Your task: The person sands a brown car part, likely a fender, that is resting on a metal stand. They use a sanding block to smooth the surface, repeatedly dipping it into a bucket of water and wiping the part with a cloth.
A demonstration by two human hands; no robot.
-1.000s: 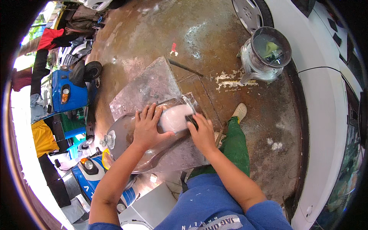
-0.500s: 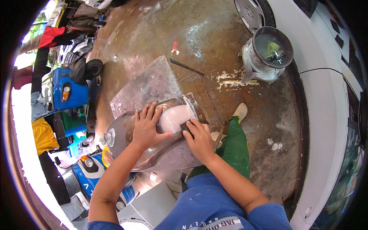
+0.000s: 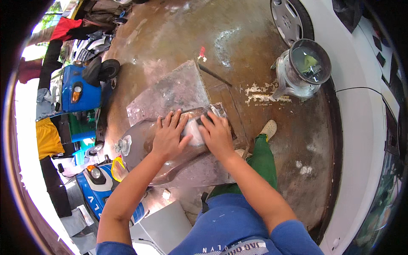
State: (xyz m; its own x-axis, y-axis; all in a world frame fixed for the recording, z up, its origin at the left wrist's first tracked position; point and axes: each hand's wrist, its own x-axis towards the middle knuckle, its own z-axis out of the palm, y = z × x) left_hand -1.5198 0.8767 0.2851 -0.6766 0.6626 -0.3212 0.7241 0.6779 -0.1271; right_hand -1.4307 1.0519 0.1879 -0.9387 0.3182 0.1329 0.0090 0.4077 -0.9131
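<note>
A grey-brown fuel tank [image 3: 142, 146] lies on a worn, dusty tabletop [image 3: 170, 87] before me, with a filler cap [image 3: 123, 145] at its left end. Smooth whitish filler [image 3: 194, 135] covers a patch on its right part. My left hand [image 3: 168, 136] rests on the tank just left of the patch, fingers spread. Over the patch's right side is my right hand [image 3: 217, 136], its fingers pressing a small dark sanding pad [image 3: 204, 119] against the surface. The hand hides much of the pad and part of the patch.
A round tub of water [image 3: 293, 70] with something yellow-green in it stands on a silvery base at the right. Beyond it is a white car [image 3: 355, 131]. Blue scooters [image 3: 80, 93] and hanging clothes line the left. A white box [image 3: 168, 227] is near my left side.
My right hand has moved the sanding pad from the patch's near right edge up to its far side. My left hand stays on the tank. The whole view has shifted slightly.
</note>
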